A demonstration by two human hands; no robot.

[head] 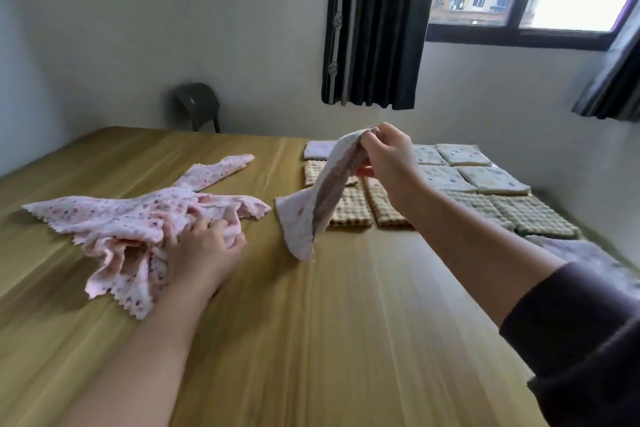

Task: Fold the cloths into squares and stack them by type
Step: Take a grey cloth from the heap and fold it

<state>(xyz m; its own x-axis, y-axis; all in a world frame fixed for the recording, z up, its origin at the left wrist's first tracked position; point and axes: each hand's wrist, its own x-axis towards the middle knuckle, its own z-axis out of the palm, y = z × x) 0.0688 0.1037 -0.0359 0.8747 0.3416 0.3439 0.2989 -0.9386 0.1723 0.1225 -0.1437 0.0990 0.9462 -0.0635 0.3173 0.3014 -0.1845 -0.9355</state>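
Observation:
A heap of unfolded pink flowered cloths [138, 222] lies on the left of the wooden table [329, 322]. My left hand [204, 246] rests on the heap's right side, its fingers curled into the fabric. My right hand [391, 159] is raised above the table and pinches one corner of a pale pink cloth [311, 215], which hangs down with its lower tip just above the wood. Behind it lie folded squares in rows: checked beige ones [349, 208], checked green ones [533, 215], white flowered ones [464, 156] and a pink one [318, 149].
A wall runs close along the table's right side. A dark chair [197, 107] stands beyond the far edge. Dark curtains [374, 24] hang by the window at the back. A greyish cloth [581, 256] lies at the right edge near my sleeve.

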